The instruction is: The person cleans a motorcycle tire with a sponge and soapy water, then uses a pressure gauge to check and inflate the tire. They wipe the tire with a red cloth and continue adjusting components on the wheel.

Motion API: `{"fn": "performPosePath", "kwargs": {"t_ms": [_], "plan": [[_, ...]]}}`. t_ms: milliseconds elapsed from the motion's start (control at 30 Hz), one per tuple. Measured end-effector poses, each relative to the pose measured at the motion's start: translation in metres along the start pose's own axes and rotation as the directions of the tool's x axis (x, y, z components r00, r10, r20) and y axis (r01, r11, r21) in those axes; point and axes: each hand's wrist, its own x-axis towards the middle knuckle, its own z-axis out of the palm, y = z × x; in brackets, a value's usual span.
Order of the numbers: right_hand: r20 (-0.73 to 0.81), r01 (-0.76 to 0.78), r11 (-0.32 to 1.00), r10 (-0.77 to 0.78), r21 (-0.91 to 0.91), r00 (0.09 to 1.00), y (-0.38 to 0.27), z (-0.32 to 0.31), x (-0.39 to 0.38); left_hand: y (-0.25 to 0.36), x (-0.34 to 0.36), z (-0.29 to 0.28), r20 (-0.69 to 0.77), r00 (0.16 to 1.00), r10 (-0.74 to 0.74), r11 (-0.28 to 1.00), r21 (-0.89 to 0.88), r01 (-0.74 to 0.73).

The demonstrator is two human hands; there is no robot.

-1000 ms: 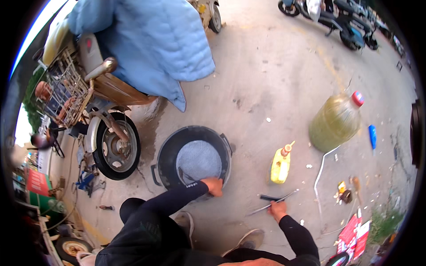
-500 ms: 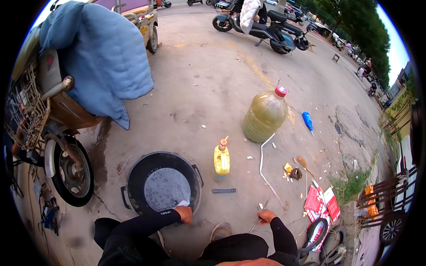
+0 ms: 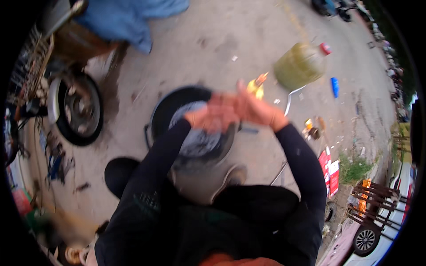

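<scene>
Above the right side of a black tub (image 3: 155, 111), my left hand (image 3: 208, 117) and my right hand (image 3: 259, 110) meet, blurred by motion. Both look open, palms close together, fingers stretched and overlapping; the right thumb points up. Nothing shows between them, though the blur hides where they touch. Greyish liquid with foam (image 3: 195, 144) lies in the tub, partly behind my left forearm. Just past my right hand stands a yellow bottle (image 3: 256, 88) with an orange nozzle, half covered by it. A short dark bar (image 3: 248, 130) lies on the ground beside the tub.
A large clear jug (image 3: 299, 66) of yellow-green liquid with a red cap stands far right, near a bent pale rod (image 3: 289, 102) and a blue bottle (image 3: 334, 87). Red and white cardboard (image 3: 330, 175) lies right. A three-wheeler's wheel (image 3: 77, 111) stands left.
My left hand has come up from the tub's near edge, and the white thing by it no longer shows. My right hand has left the thin metal tools on the ground and joined it. The view has shifted.
</scene>
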Motion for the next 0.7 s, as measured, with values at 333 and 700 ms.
{"fn": "performPosePath", "kwargs": {"t_ms": [333, 700], "plan": [[-0.724, 0.645, 0.588, -0.139, 0.488, 0.676, 0.174, -0.04, 0.19, -0.049, -0.051, -0.061, -0.656, 0.706, 0.268, 0.531, -0.511, -0.676], [-0.946, 0.019, 0.946, -0.323, -0.323, -0.032, 0.258, -0.116, 0.222, -0.114, -0.037, -0.093, -0.853, 0.505, -0.127, 0.848, -0.358, -0.392]]}}
